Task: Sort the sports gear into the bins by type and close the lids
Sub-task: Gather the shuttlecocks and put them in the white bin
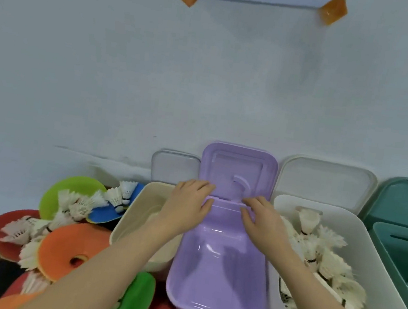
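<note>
An empty purple bin (217,280) stands in the middle, its purple lid (238,170) leaning upright against the wall behind it. My left hand (189,201) and my right hand (258,217) both rest at the bin's far rim, where the lid meets it, fingers touching the lid's lower edge. A cream bin (135,212) sits to the left of it. To the right, a white bin (375,285) holds several white shuttlecocks (324,255). Colourful flat discs, such as an orange one (68,248), lie piled at the left, mixed with loose shuttlecocks (119,195).
A green bin (400,252) stands at the far right with its lid (404,201) up against the wall. A white lid (324,180) and a clear lid (174,166) also lean on the wall. Green discs (137,298) lie at the front.
</note>
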The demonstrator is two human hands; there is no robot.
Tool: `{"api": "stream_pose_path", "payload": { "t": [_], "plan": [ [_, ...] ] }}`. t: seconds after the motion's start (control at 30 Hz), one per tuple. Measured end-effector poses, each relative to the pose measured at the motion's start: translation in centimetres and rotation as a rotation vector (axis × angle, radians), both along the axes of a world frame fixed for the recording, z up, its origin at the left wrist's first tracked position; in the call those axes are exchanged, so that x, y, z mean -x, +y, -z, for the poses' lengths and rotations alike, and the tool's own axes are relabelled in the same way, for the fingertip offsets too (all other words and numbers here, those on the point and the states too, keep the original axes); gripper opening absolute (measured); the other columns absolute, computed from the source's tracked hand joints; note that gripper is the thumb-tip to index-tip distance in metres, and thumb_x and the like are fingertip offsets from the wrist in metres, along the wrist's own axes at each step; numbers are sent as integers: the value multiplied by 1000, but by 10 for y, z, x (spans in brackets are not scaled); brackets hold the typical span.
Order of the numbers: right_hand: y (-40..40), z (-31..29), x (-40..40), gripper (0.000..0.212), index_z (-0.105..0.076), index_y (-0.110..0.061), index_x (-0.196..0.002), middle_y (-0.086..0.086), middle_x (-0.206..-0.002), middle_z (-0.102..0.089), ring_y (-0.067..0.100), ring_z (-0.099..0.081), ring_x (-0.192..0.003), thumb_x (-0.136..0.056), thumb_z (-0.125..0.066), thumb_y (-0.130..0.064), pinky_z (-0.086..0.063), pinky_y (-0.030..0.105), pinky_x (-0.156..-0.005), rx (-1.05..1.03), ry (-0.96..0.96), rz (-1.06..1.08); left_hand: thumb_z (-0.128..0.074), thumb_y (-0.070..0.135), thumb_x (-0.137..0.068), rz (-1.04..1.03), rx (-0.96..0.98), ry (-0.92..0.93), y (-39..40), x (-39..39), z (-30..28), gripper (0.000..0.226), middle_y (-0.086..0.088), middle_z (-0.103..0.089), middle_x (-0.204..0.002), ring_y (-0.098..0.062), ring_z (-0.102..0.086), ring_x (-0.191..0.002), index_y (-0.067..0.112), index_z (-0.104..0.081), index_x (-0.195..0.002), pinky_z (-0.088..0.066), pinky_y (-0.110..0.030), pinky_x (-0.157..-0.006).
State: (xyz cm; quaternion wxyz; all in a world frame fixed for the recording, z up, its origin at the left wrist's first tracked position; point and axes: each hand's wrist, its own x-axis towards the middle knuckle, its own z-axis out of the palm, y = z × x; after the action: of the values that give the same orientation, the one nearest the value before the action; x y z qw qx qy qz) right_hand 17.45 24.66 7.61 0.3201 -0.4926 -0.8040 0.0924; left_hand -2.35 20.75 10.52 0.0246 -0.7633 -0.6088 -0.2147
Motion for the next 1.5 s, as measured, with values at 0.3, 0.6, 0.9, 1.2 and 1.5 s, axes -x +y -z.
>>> {"api": "stream_pose_path", "payload": {
  "t": [0.3,0.6,0.9,1.2,1.5],
  "plan": [
    [-16,15,140,21,-66,-13,-107,3,-101,-63,21,-58,-98,-90,-54,-16,-44,33,-79,114,2,-97,-40,34,-91,-162,40,-11,-34,139,27,40,4,-55,-127,-18,-47,-120,20,-56,-125,-29,-33,-94],
    [8,38,282,27,-62,-15,-115,0,-108,-60,18,-58,-98,-92,-50,-21,-44,29,-78,191,-178,-190,-42,32,-95,-232,151,-52,-26,284,69,36,7,-49,-131,-16,-40,-123,23,-50,-130,-21,-29,-98],
    [62,78,369,47,-38,-18,-139,3,-136,-46,24,-42,-121,-94,-47,-25,-38,33,-95,254,-403,-153,-44,38,-94,-250,323,-47,20,359,125,46,5,-42,-138,-17,-34,-128,23,-40,-137,-21,-31,-101],
    [81,110,390,18,-62,-19,-102,0,-104,-59,26,-48,-99,-91,-47,-17,-30,31,-77,160,-508,-41,-54,50,-86,-222,431,-76,49,367,166,70,2,-39,-144,-19,-35,-131,22,-26,-144,-23,-35,-101],
    [67,106,378,23,-63,-14,-99,-1,-80,-65,26,-55,-75,-81,-56,-1,-38,36,-72,65,-235,-35,-55,40,-90,-285,336,-283,51,359,167,50,0,-52,-130,-20,-44,-122,22,-44,-136,-27,-32,-93]
  ]
}}
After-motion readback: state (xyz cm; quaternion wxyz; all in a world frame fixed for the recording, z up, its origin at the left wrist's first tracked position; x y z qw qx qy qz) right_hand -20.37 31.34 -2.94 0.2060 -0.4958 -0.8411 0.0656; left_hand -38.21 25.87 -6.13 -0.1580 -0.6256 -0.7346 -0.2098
